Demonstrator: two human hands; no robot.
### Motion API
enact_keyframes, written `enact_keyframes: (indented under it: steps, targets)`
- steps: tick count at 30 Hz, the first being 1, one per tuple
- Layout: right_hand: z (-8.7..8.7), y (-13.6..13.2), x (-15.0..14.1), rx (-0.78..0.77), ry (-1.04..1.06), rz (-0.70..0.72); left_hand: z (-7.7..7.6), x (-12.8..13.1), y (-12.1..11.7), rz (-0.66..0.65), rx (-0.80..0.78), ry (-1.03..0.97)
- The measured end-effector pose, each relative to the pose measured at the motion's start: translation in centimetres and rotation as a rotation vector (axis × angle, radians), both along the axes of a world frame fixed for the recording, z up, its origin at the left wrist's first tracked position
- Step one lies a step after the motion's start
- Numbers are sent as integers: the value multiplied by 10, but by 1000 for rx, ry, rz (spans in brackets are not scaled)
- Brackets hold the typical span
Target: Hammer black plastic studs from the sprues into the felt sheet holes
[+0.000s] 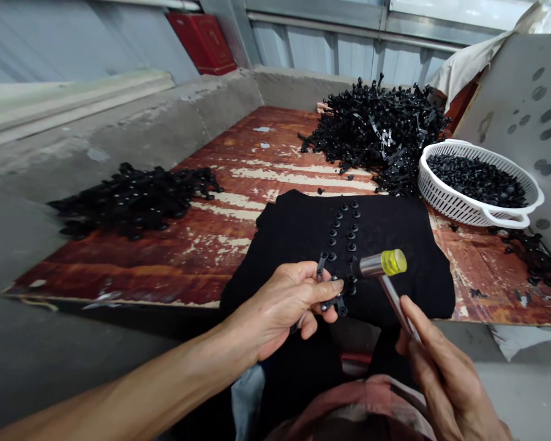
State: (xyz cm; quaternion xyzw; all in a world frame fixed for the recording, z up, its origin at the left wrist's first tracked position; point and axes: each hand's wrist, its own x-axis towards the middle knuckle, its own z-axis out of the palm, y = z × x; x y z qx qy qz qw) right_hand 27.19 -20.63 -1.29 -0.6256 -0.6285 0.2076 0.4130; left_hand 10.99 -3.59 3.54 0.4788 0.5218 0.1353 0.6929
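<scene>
While the left hand (284,303) pinches a short, matte black plastic strip (333,295) between thumb and fingers, low in the centre of the frame, the right hand (445,373) at lower right wraps narrowly round the slim metal handle of a mallet (382,264). The mallet's steel head, with its translucent yellow face, sits just beside the strip. The strip carries round, button-like studs and flat tabs. Below it lies a folded black cloth (294,236), with two rows of black studs (346,236) standing on it. Behind, a weathered red-brown wooden board (266,165) with peeling patches bears a tangled heap of black plastic pieces (376,128) at upper right and a lower heap of black pieces (133,202) at left. A white slotted plastic basket (480,184) at right holds loose round black pieces.
</scene>
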Motion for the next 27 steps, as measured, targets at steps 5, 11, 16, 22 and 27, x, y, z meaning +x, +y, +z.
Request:
enact_keyframes:
  steps: [5,11,16,22,27]
  targets:
    - [3,1,9,-14,-257,106,0,1,0,-7,18,-9]
    - [5,3,9,-9,-406,106,2,0,0,-38,23,-19]
    - [5,2,8,7,-425,108,3,-1,0,-104,37,-37]
    - [1,0,10,-26,-362,112,4,-3,0,-122,38,-61]
    - [6,-2,7,-9,-291,126,2,-2,0,-103,35,-61]
